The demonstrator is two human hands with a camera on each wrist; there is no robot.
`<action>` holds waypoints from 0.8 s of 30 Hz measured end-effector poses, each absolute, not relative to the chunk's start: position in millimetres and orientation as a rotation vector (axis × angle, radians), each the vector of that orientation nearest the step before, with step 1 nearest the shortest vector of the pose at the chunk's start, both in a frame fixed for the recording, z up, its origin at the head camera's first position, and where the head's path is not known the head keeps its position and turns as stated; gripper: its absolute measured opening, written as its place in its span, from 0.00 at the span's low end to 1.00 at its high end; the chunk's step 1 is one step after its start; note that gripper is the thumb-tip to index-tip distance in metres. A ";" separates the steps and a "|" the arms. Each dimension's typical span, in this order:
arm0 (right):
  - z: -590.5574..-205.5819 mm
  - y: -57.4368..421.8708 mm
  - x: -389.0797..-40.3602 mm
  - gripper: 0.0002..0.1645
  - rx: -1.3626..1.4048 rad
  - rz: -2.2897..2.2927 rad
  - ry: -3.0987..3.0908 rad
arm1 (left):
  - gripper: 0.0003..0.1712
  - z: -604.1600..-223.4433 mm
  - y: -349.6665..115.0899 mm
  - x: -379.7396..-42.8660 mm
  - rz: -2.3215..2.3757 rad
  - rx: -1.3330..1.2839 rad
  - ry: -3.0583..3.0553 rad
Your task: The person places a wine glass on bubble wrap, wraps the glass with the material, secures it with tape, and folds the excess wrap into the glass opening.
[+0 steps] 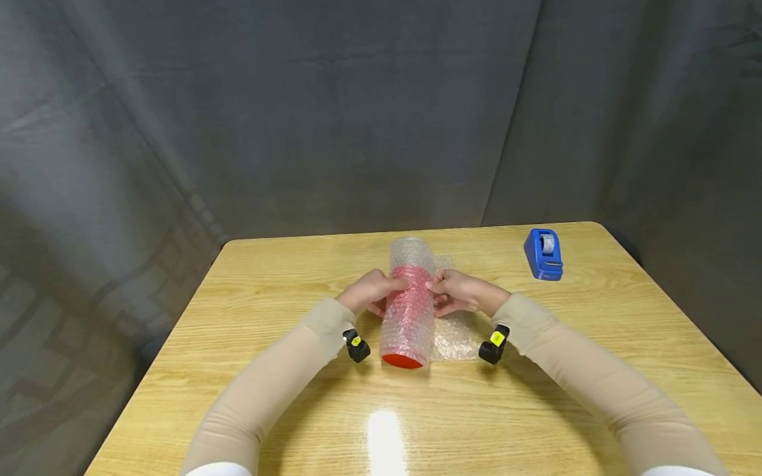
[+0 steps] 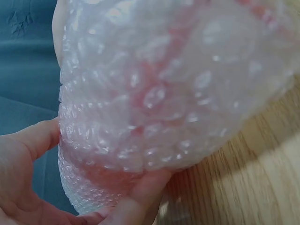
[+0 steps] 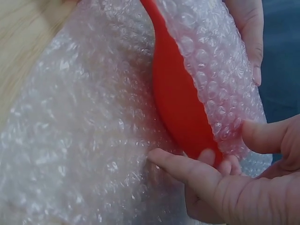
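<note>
A red object [image 1: 402, 361] with a curved, vase-like side lies on the table inside a roll of bubble wrap [image 1: 411, 254]. Its red side [image 3: 180, 93] shows through the open seam in the right wrist view, and its flat round end faces the person. My left hand [image 1: 376, 289] grips the roll from the left, thumb on top and fingers low on the side. On the other side, my right hand [image 1: 457, 291] holds the wrap's edge, its thumb on the upper layer and fingers at the seam. A loose flap of wrap [image 1: 455, 344] spreads rightward under the right hand.
A blue tape dispenser [image 1: 543, 254] with a roll of clear tape stands at the back right of the wooden table [image 1: 286, 284]. Grey curtain [image 1: 357, 119] hangs behind the table and along its sides. Each wrist carries a small black camera [image 1: 357, 346].
</note>
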State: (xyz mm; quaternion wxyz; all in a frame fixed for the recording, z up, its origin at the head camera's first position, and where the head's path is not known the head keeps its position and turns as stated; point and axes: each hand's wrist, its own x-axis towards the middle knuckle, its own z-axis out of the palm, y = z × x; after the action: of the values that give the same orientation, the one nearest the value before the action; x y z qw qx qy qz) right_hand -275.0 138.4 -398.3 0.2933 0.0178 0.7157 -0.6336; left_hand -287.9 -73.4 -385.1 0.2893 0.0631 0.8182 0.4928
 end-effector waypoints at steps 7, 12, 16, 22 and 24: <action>-397.7 142.3 -275.9 0.15 0.056 -1.731 1.780 | 0.25 -383.4 -70.1 -286.0 1.280 0.172 2.226; -396.2 143.8 -276.9 0.15 0.132 -1.764 1.701 | 0.23 -382.8 -67.7 -285.9 1.265 0.183 2.253; -395.1 142.3 -277.3 0.22 0.131 -1.733 1.738 | 0.23 -381.7 -66.3 -285.9 1.261 0.175 2.258; -395.8 139.3 -276.1 0.18 0.095 -1.695 1.794 | 0.24 -381.2 -66.3 -284.7 1.259 0.167 2.264; -395.4 138.8 -275.4 0.18 0.090 -1.692 1.797 | 0.24 -382.6 -66.6 -284.5 1.260 0.177 2.265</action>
State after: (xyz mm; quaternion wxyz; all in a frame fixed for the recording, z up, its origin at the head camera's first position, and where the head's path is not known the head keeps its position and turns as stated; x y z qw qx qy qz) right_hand -275.4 138.8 -395.4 0.3296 0.0342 0.6871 -0.6466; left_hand -284.5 -66.6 -382.6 0.2685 0.0658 0.8398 0.4672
